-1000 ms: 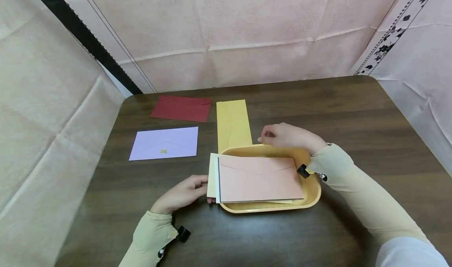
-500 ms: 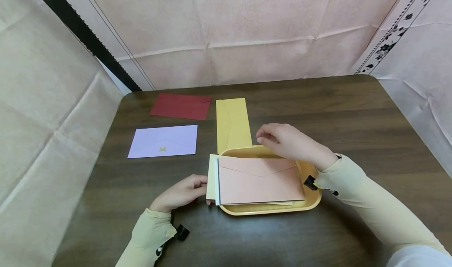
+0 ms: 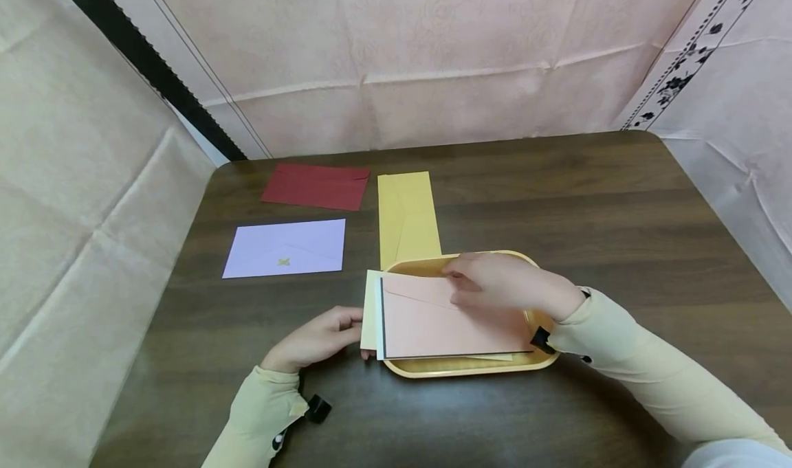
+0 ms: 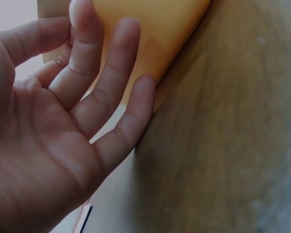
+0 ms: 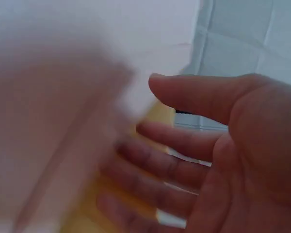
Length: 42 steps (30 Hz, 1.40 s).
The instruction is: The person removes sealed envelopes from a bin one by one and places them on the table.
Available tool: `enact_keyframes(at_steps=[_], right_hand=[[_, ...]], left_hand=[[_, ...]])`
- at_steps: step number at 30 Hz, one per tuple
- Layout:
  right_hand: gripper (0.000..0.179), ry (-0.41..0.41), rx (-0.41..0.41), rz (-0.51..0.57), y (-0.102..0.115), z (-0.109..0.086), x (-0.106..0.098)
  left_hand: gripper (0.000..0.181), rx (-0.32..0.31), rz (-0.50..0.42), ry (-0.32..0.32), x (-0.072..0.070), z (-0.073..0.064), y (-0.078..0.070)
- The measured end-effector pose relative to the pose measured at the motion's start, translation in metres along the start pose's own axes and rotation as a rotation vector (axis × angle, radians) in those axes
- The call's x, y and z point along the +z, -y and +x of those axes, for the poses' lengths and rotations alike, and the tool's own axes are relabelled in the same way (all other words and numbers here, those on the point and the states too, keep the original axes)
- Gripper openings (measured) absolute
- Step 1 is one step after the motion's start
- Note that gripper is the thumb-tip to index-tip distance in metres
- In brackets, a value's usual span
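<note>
Left to right. At far left on the brown wood-grain table (image 3: 606, 207) lies a lilac rectangular paper envelope (image 3: 284, 248); beyond it, towards the far edge, lies a dark red rectangular paper envelope (image 3: 315, 187). Neither is touched.

The left hand (image 3: 313, 339) is at the left end of the stack, its fingers loosely bent, some of them under the overhanging cream paper envelope (image 3: 369, 310). They appear to steady the stack; a firm hold cannot be confirmed.

To the right and farther off, a long yellow paper envelope (image 3: 408, 220) lies lengthwise, its near end at the far rim of the shallow yellow tray (image 3: 470, 370). The stack lies in this tray and projects past its left rim. On top is the pale pink paper envelope (image 3: 458, 327), flat, flap side up.

The right hand (image 3: 504, 282) is over the far right part of the pink envelope. Thumb and fingers stand well apart and grip nothing; contact with the paper cannot be determined.

Assessment: the step in hand is judged to be a reach for the top envelope. The next move calls for closing the right fingers on its edge alone, leaving the sheets beneath undisturbed.

Change: half a second earlier the right hand was above the tray's far rim; it has since come nearer, over the pink envelope. The left hand and all envelopes are essentially unchanged.
</note>
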State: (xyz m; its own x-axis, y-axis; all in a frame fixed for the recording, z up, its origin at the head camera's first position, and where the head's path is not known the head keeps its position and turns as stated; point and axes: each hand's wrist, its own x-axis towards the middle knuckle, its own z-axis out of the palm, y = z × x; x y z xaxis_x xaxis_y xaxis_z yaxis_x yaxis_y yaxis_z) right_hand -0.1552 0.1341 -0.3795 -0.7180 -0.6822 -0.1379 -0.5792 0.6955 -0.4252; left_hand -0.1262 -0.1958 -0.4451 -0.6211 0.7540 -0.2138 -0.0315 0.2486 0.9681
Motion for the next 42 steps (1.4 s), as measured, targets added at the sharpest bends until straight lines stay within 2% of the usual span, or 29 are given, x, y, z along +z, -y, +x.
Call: enact_keyframes(at_steps=[3,8,21,32,42], right_hand=[[0.042,0.041,0.054,-0.018,0.002,0.003,0.005],[0.040,0.071,0.100,-0.012,0.003,0.004,0.009],[0.038,0.042,0.138,0.008,0.011,-0.003,0.012],[0.039,0.000,0.132,-0.021,0.017,-0.008,0.012],[0.028,-0.041,0.069,-0.048,0.020,-0.013,0.013]], left_hand=[[0.021,-0.001,-0.005,-0.005,0.001,0.000,0.000],[0.021,0.003,-0.017,-0.003,0.001,0.001,0.000],[0.022,0.003,-0.010,-0.007,0.001,-0.001,-0.001],[0.021,-0.006,0.009,-0.009,0.001,-0.001,-0.002],[0.024,0.002,0.040,-0.013,0.001,-0.001,-0.002]])
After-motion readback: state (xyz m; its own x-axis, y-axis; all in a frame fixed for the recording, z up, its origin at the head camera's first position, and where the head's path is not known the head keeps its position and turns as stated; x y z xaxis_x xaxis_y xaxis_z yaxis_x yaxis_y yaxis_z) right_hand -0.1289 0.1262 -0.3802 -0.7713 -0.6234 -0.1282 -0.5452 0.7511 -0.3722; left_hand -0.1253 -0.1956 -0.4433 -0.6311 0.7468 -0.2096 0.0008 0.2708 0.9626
